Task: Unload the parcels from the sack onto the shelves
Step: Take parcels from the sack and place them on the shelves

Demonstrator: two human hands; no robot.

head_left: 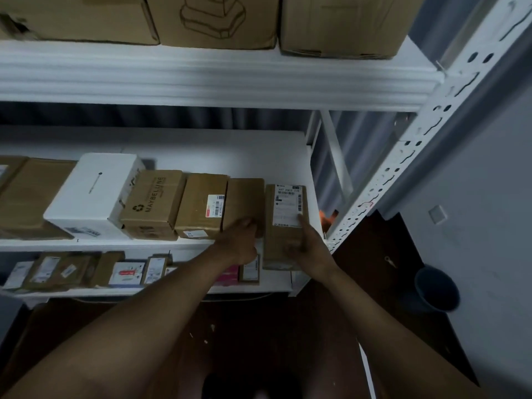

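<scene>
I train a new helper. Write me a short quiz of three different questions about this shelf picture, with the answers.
1. True or false: the right hand holds the brown cardboard parcel with the white shipping label.
2. Which box stands directly left of the brown MAYBELLINE carton? A) white cardboard box B) blue bucket C) pink box
3. Fill in: the left hand touches the plain brown ______ on the white middle shelf.

Key: 1 true; 2 A; 3 parcel

My left hand (240, 239) hides the near end of a plain brown parcel (244, 200). The label (288, 205) print on the parcel beside it is too small to read. The top cartons (213, 21) are cut off.
</scene>
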